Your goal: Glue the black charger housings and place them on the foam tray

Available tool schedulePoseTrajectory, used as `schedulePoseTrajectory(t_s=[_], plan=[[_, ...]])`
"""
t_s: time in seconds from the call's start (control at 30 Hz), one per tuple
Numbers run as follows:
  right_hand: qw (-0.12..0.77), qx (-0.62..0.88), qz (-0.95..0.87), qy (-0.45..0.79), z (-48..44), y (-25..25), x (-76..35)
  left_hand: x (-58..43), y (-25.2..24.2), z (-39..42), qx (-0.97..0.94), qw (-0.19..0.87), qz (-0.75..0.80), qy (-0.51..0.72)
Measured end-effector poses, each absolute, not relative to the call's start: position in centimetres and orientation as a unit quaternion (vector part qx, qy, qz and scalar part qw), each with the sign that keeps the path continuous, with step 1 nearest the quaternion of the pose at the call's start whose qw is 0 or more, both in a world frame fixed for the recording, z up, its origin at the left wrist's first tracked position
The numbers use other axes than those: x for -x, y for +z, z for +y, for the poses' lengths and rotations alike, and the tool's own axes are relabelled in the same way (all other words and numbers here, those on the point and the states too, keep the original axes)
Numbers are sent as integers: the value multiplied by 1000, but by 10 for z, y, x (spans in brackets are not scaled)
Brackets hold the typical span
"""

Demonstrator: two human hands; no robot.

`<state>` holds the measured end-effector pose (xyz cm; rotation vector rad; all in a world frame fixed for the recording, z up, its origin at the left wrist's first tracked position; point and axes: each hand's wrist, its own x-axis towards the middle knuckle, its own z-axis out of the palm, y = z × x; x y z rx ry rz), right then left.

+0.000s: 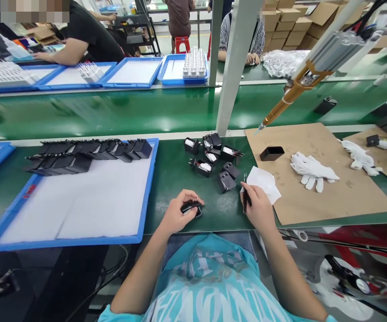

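Observation:
My left hand (179, 213) is closed around a small black charger part (191, 208) resting on the green bench. My right hand (257, 206) is closed on thin black tweezers (244, 197), held upright beside a white paper slip (263, 182). Several loose black charger parts (213, 156) with white inserts lie just beyond both hands. A big blue tray (142, 197) at my left carries a white sheet and rows of black housings (89, 154) along its far edge.
A brown cardboard mat (314, 197) at right holds a black open case (271, 153) and white gloves (312, 170). A hanging brass-tipped dispenser (287, 102) points down over it. A grey post (233, 67) rises behind. Other people work at blue trays (133, 74) across the conveyor.

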<state>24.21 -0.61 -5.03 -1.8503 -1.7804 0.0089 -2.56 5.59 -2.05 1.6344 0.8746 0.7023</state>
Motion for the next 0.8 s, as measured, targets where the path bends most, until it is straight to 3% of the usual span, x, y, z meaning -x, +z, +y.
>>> schedulePoseTrajectory(t_s=[0.13,0.33,0.43,0.6,0.8], plan=[[297,676,-670,74,-3,-39,-250,36,-19,53,-712,525,386,264],[580,645,-484,116,64,12,-303,54,-29,44,-784,429,390,221],[657,596,-423,185,126,34,-330,50,-36,40,-799,348,424,246],[694,535,-407,257,181,45,-344,45,-43,27,-791,285,457,289],[713,521,-401,246,136,38,-325,43,-41,16,-778,247,480,322]])
